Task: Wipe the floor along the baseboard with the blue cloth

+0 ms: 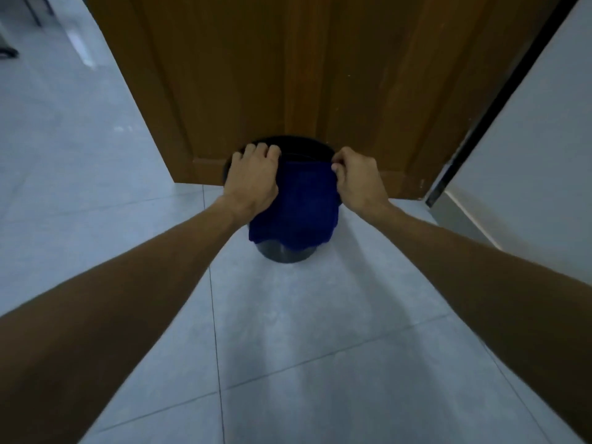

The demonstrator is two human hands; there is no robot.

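A dark blue cloth (298, 206) hangs over the near rim of a black bucket (286, 254) that stands on the pale tiled floor (288, 331) in front of a wooden door. My left hand (253, 181) grips the cloth's upper left edge at the bucket rim. At the cloth's upper right corner, my right hand (360, 177) pinches the fabric. The cloth drapes down the bucket's front and hides most of its wall. A pale baseboard (474, 216) runs along the foot of the wall on the right.
The brown wooden door (304, 75) stands directly behind the bucket. A black door frame edge (493, 110) slants down at the right beside a white wall (544, 139). Open tiled floor stretches to the left, with dark furniture legs (9, 52) at the far upper left.
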